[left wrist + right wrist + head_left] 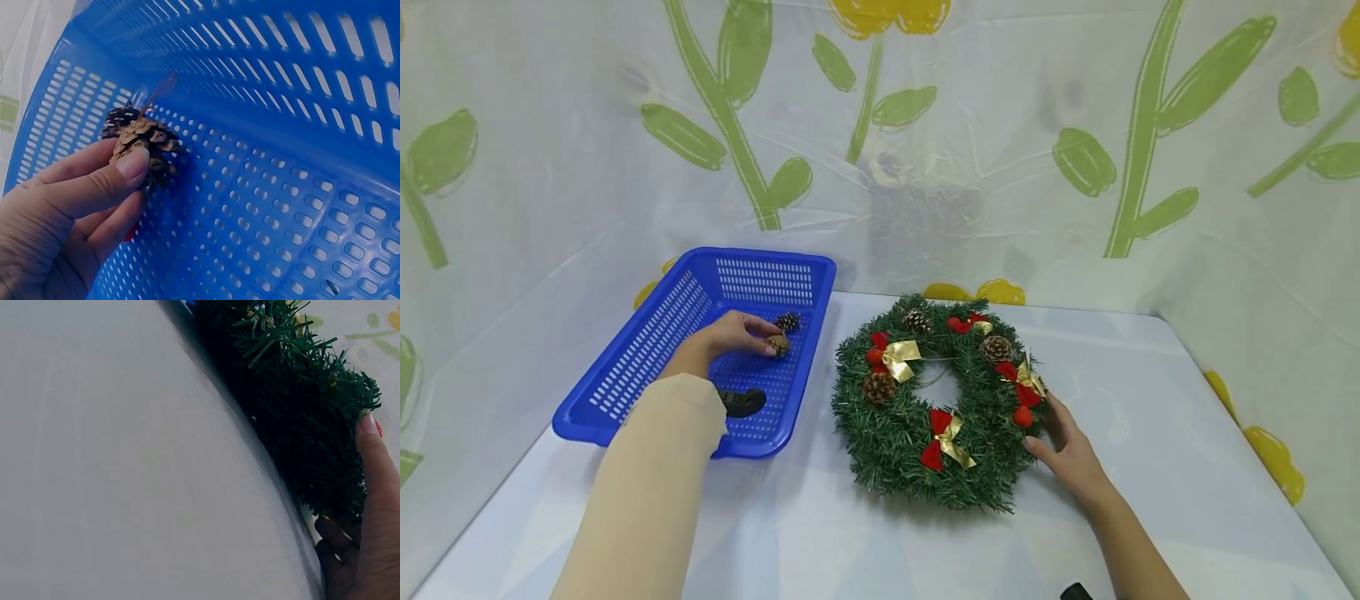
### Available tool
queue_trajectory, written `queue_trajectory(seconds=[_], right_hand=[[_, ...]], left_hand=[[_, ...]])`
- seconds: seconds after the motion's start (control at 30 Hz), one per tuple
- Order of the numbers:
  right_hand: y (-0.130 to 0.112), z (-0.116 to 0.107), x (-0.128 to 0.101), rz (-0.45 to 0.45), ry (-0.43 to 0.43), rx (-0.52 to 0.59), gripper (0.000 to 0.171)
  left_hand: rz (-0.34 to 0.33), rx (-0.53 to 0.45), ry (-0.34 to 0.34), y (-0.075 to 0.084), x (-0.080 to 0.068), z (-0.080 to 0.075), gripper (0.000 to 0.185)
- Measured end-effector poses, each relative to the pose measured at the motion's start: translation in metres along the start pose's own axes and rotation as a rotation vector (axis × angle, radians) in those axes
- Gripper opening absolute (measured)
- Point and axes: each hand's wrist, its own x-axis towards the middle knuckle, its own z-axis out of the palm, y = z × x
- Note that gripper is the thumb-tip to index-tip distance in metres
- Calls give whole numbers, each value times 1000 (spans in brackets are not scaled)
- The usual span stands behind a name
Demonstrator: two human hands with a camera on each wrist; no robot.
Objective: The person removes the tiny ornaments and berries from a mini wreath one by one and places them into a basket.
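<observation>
Left hand (69,212) fingers (119,172) pinch a pine cone (145,140) inside the blue basket (300,187); the wrist view reveals a darker cone (119,119) just behind it. Right hand (1071,454) rests straight fingers (375,462) against the wreath (940,400) on the surface (1150,417).

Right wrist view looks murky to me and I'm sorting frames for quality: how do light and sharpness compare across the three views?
Head view: even light, sharp, soft shadow under the wreath. Left wrist view: bright, bluish; pine cone sharp, left hand slightly soft. Right wrist view: wreath dark and underexposed, table a featureless grey, right hand in shadow.
</observation>
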Motion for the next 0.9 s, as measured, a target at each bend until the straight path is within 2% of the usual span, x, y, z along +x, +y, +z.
queue_trajectory(seconds=[0.37,0.6,0.9], right_hand=[[1,0,1,11,0,-11,80],[1,-1,0,2,0,-7,80],[1,0,1,-15,2,-14,80]], left_hand=[[18,-119,45,6,-7,-4,50],[68,-118,95,12,-9,-8,55],[93,-150,113,18,-13,-16,61]])
